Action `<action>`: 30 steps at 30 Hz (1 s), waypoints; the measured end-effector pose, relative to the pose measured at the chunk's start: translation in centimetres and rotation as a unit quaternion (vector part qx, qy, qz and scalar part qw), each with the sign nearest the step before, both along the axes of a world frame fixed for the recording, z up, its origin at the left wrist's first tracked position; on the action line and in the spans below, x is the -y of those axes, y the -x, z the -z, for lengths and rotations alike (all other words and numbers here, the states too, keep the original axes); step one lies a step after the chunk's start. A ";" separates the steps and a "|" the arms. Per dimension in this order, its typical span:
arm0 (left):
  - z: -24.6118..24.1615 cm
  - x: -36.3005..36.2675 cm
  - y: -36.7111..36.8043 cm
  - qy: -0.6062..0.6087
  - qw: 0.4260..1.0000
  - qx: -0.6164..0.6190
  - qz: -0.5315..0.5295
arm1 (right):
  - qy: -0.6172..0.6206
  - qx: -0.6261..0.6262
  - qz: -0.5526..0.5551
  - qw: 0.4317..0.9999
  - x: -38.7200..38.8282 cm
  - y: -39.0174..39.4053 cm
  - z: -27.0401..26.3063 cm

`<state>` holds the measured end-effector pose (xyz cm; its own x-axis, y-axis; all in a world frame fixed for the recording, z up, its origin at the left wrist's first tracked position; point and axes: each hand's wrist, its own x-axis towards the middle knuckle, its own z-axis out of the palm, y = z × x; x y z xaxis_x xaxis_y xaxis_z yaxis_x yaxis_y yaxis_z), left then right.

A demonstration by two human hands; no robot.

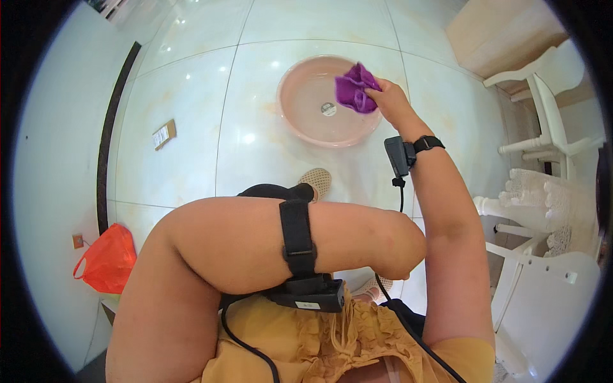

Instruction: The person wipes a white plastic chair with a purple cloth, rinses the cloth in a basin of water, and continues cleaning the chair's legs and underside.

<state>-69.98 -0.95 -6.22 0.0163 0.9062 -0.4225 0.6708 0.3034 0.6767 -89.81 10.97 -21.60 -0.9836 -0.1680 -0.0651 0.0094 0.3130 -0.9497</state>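
Note:
My right hand (391, 103) grips a crumpled purple cloth (357, 91) by one side, thumb on top. The cloth hangs above the right part of a round pink plastic basin (330, 136), which stands on the floor before me and seems to hold clear water. A round label (328, 109) shows at the basin's bottom. Bent across my body, my left arm ends in my left hand (400, 246) near my right forearm. Its fingers are turned away from view, so what they do is hidden.
White chairs (541, 91) and a lace-edged cloth (531, 196) stand on the right. A small cardboard box (164, 135) lies on the tiled floor at left. A red plastic bag (112, 258) is by the wall. Black cables (401, 196) run from my wrist devices.

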 end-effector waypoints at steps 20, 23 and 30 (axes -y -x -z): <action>-0.5 5.1 2.7 -0.092 0.994 0.004 -0.054 | 0.569 0.070 0.314 0.757 -9.1 -20.1 9.5; -1.3 3.7 1.9 -0.055 0.995 0.036 -0.079 | 0.574 0.122 0.413 0.696 -10.4 -30.2 17.1; -2.4 2.7 2.0 0.049 0.992 0.072 -0.090 | -0.078 0.271 0.764 0.581 -19.3 -51.0 29.0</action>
